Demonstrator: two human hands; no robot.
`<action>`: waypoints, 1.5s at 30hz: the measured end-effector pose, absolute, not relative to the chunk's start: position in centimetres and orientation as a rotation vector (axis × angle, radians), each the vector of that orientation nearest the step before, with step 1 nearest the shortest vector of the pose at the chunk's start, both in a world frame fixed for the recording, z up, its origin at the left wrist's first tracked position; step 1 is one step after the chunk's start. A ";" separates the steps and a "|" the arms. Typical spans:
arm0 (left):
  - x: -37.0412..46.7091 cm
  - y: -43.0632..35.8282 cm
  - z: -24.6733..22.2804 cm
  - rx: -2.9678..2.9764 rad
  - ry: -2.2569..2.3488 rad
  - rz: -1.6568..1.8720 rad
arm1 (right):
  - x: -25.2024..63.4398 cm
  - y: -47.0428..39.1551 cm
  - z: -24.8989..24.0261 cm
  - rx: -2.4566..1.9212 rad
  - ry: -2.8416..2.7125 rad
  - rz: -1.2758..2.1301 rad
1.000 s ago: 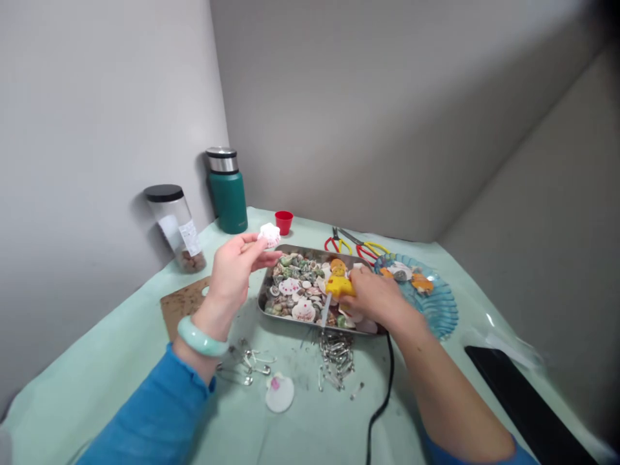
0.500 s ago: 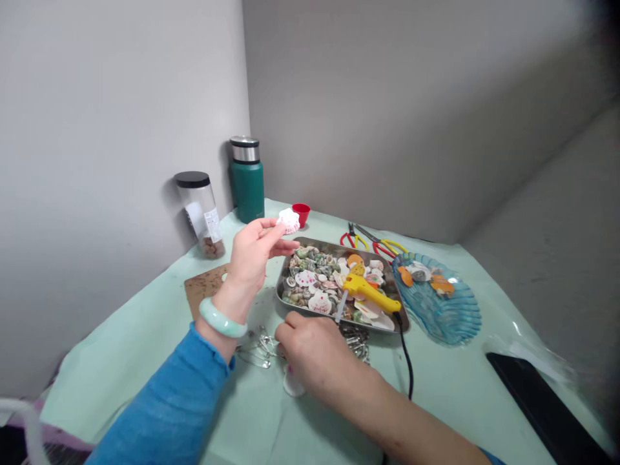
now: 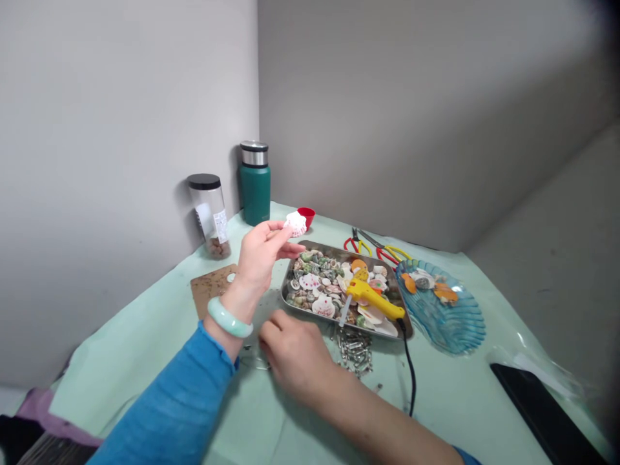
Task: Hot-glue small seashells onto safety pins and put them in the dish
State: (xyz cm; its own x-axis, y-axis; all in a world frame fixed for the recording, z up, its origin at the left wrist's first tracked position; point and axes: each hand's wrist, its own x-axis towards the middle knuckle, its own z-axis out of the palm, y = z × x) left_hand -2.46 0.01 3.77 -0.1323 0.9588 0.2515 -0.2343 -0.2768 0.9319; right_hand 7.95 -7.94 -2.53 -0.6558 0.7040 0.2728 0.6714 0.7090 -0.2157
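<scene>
Shell held aloft, right hand down at the pins

Item: white scallop shell (image 3: 295, 224), pink marks along its lower edge. Position: raised above the cloth (image 3: 334, 439), past the far left corner of the tray, overlapping the red cup (image 3: 309, 217) in view.

Left hand (image 3: 261, 255): narrow pinch, shell between thumb and fingers; remaining fingers extended.

Right hand (image 3: 298, 352): lowered over the cloth, fingers curled, beside loose safety pins (image 3: 261, 366). Fingertips partly hidden; cannot tell whether anything is held.

Step in hand (judged): shell kept aside in one hand while the other works at the pins. Next move, as I read it, calls for a fine fingertip pinch on thin wire, with the left grip steady.

Surroundings: metal tray (image 3: 339, 254) full of shells; yellow glue gun (image 3: 371, 298) lying across its right part, nozzle toward the near rim. Heap of small pins (image 3: 356, 352) just in front of the tray. Blue plate (image 3: 467, 326) right of the tray, orange and white shells on it.
</scene>
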 end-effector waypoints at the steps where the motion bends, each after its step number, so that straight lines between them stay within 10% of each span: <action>1: -2.5 0.0 3.8 1.157 0.946 1.590 | 8.3 -7.8 -2.1 -1.073 -2.513 0.272; 11: -2.3 0.0 3.8 1.160 0.996 1.570 | 10.8 -6.0 0.3 -1.000 -1.735 1.424; 23: -2.0 0.3 3.4 1.187 1.008 1.526 | 10.5 -7.6 -0.4 -1.300 -2.649 0.030; 29: -1.8 0.4 3.0 1.189 1.004 1.495 | 7.7 -9.4 -4.0 -0.896 -2.774 -0.115; 45: 0.4 -0.6 2.6 1.174 0.946 1.250 | 17.8 -2.8 4.8 -1.158 -1.571 0.920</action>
State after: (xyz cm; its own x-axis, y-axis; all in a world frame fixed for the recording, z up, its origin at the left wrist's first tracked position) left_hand 0.39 -0.60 2.58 0.1172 0.9899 0.0800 -0.1913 -0.0565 0.9799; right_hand 17.78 -2.75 4.78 -0.1061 0.9623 0.2504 0.2522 0.2697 -0.9293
